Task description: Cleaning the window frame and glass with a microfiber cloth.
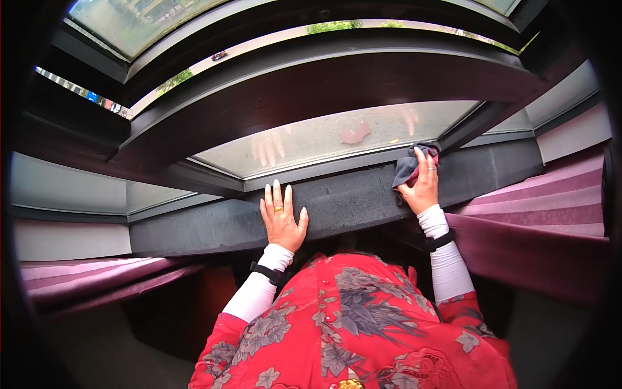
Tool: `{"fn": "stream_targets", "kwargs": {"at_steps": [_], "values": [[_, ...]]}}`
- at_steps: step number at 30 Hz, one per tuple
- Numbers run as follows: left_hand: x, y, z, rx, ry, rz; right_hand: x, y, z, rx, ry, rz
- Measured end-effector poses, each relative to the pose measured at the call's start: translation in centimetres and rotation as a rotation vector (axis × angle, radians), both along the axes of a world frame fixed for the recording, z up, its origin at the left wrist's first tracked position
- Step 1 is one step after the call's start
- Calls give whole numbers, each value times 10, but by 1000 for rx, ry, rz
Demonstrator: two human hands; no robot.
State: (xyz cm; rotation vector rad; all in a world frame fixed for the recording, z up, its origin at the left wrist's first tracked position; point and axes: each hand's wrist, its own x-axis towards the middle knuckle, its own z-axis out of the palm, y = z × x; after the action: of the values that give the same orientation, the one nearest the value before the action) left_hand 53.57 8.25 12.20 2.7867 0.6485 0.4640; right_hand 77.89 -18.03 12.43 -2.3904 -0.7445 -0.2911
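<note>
My left hand point(282, 218) rests flat on the dark window sill point(340, 200), palm down and fingers spread, with nothing in it. In my right hand point(422, 187) is a bunched cloth point(407, 167), dark grey with some red. The cloth sits at the right corner of the lower window frame point(320, 168), where the frame meets the sill. Part of the cloth is hidden behind my fingers. Above the sill, the lower glass pane point(311, 138) carries a reddish patch point(355, 133) and faint reflections of my hands.
A thick dark crossbar point(330, 90) spans the window above the lower pane. Purple curtains hang at the right point(534, 209) and left point(97, 277). An upper pane point(141, 26) stands at the top left. Through the gap, a road point(272, 41) and greenery point(333, 26) show outside.
</note>
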Motion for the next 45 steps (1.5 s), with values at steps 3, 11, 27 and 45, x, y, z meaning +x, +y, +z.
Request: {"fn": "stream_targets", "kwargs": {"at_steps": [3,11,27,45], "values": [[0,-1,-2,10,-5,-1,18,-13,-8,-8,16,-162],[0,-2,-3,26,15,4,-97,86,15,-187,43,323],[-3,-1,-3,6,-25,-5,-62,58,-4,-102,-109,89],[-5,-11,14,8,-203,-283,-100,98,-10,589,322,257]]}}
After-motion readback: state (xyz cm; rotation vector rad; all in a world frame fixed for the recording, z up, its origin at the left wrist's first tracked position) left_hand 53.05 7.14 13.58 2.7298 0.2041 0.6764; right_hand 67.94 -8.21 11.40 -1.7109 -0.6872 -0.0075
